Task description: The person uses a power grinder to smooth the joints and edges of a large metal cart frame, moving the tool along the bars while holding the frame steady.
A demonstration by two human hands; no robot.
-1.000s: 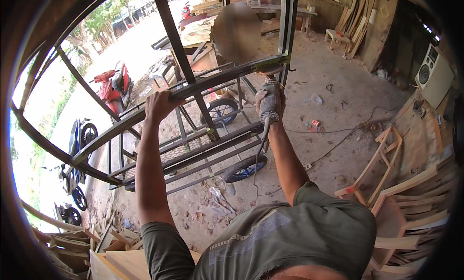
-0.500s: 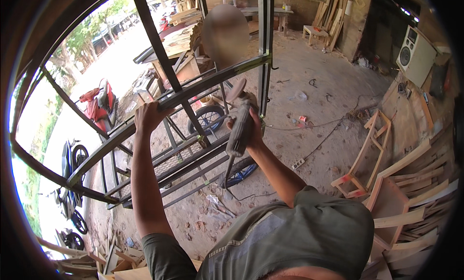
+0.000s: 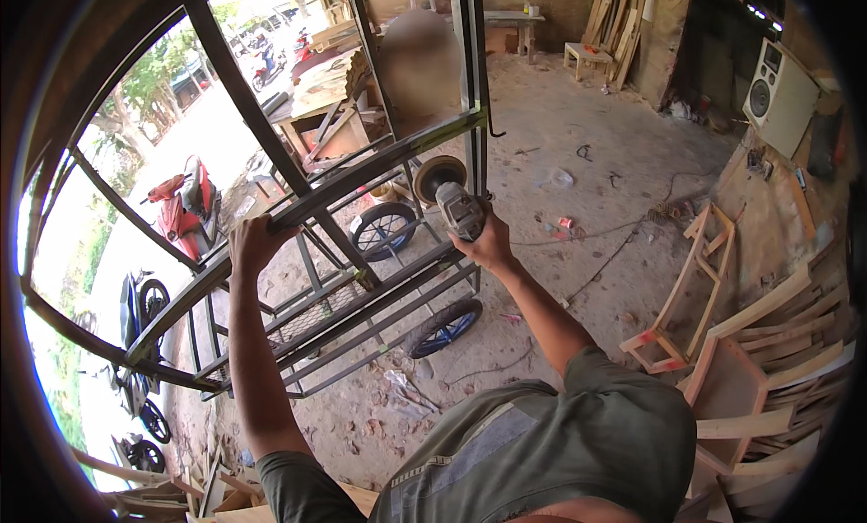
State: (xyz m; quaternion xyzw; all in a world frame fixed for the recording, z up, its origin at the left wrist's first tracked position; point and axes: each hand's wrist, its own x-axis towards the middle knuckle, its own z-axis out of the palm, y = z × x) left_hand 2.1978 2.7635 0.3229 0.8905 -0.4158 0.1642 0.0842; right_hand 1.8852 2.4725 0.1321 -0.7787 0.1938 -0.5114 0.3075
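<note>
Left hand (image 3: 256, 243): closed, fingers wrapping over the top edge of the dark metal frame bar (image 3: 361, 175), which is running diagonally from lower left up to upper right.

Right hand (image 3: 490, 245): closed around the body of an angle grinder (image 3: 456, 207), holding it raised with the tool pointing up and away. Its round disc (image 3: 440, 176) is sitting just below the same frame bar, near the point where the bar is meeting an upright post (image 3: 471, 71); whether the disc is touching metal cannot be told.

Metal cart frame (image 3: 361, 315): standing on the dirt floor (image 3: 578, 162) beneath both arms, carrying a mesh panel and blue-rimmed wheels (image 3: 442, 327), one close below the right forearm, another further back.

Power cable (image 3: 596, 270): lying across the floor to the right of the cart.

Wooden chair frames (image 3: 686, 288): leaning and stacking at the right, beside loose timber pieces.

Loudspeaker box (image 3: 778, 97): standing at upper right against the wall.

Red motorbike (image 3: 185, 207): parking outside at left, seen through the frame; darker bikes lower down.

Workbench (image 3: 510, 19): standing at the back, well apart from the hands.
</note>
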